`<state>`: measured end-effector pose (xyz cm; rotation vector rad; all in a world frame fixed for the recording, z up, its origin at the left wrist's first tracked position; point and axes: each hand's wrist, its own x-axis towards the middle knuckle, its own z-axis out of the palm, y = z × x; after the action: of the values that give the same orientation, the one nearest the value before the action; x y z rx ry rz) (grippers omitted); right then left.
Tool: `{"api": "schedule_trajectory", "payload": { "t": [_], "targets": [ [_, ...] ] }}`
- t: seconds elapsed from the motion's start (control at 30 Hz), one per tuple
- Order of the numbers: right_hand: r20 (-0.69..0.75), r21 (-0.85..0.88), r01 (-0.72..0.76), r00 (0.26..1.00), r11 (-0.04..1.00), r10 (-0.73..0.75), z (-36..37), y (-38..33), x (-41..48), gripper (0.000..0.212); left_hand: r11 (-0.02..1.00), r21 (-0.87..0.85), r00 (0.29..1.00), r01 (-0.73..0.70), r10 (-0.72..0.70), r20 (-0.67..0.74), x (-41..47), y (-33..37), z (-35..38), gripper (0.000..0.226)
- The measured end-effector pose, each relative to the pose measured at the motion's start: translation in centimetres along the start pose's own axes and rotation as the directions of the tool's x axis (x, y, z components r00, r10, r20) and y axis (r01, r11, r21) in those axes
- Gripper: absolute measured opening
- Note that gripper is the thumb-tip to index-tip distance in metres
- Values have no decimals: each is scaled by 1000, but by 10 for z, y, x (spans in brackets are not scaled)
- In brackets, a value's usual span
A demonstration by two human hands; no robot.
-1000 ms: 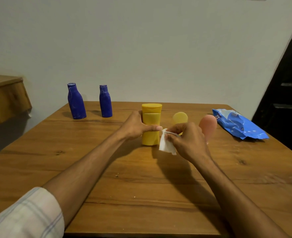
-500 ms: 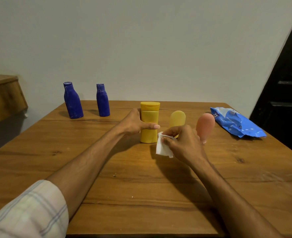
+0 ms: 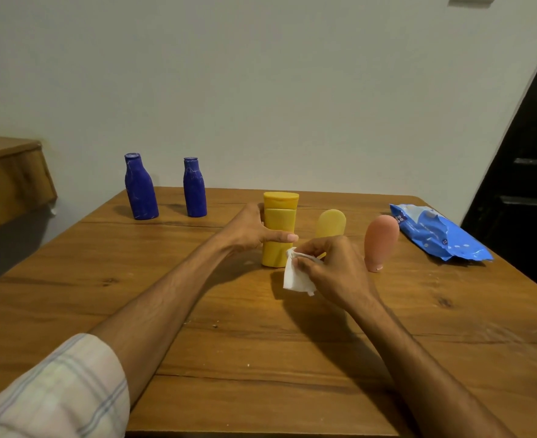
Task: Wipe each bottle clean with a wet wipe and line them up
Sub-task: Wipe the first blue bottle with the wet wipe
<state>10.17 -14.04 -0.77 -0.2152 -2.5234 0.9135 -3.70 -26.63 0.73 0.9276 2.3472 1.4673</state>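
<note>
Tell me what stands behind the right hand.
A pale yellow tube stands behind the right hand; only its top shows. The hand covers its lower part.

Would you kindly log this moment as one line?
left hand: grips tall yellow bottle | right hand: pinches wet wipe beside it

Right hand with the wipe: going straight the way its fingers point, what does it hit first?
Probably the tall yellow bottle, low on its body, with the right hand's wipe leading. The left hand grips that bottle. Depth unclear.
</note>
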Motion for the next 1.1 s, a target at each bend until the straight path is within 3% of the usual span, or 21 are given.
{"api": "schedule_trajectory", "payload": {
  "t": [0.1,0.2,0.37,0.5,0.6,0.77,0.97,1.1],
  "targets": [
    [7,53,-7,1000,999,7,4,-6,-1,22,1000,19,997,9,-11,70,-7,2,-13,76],
    [8,84,42,999,996,-42,17,-21,-2,21,997,33,992,67,-70,103,-15,-8,-37,65],
    [6,129,160,987,979,-162,55,-54,6,25,991,-10,991,131,-131,-27,-26,-31,-77,42],
    [-12,197,156,988,968,-157,85,-70,27,27,978,-121,947,172,-198,-252,-24,-59,-92,31],
    [-9,258,93,996,962,-93,106,-76,46,27,969,-177,886,171,-230,-403,-15,-83,-101,28],
    [12,395,-77,997,915,79,135,-81,76,29,975,-62,796,213,-210,-567,13,-109,-117,40],
    [-12,491,-166,980,855,197,163,-85,106,27,965,-103,808,240,-257,-531,47,-123,-124,68],
    [-27,524,-209,965,826,261,173,-85,122,28,965,-164,842,203,-257,-474,67,-124,-123,60]
  ]
}}
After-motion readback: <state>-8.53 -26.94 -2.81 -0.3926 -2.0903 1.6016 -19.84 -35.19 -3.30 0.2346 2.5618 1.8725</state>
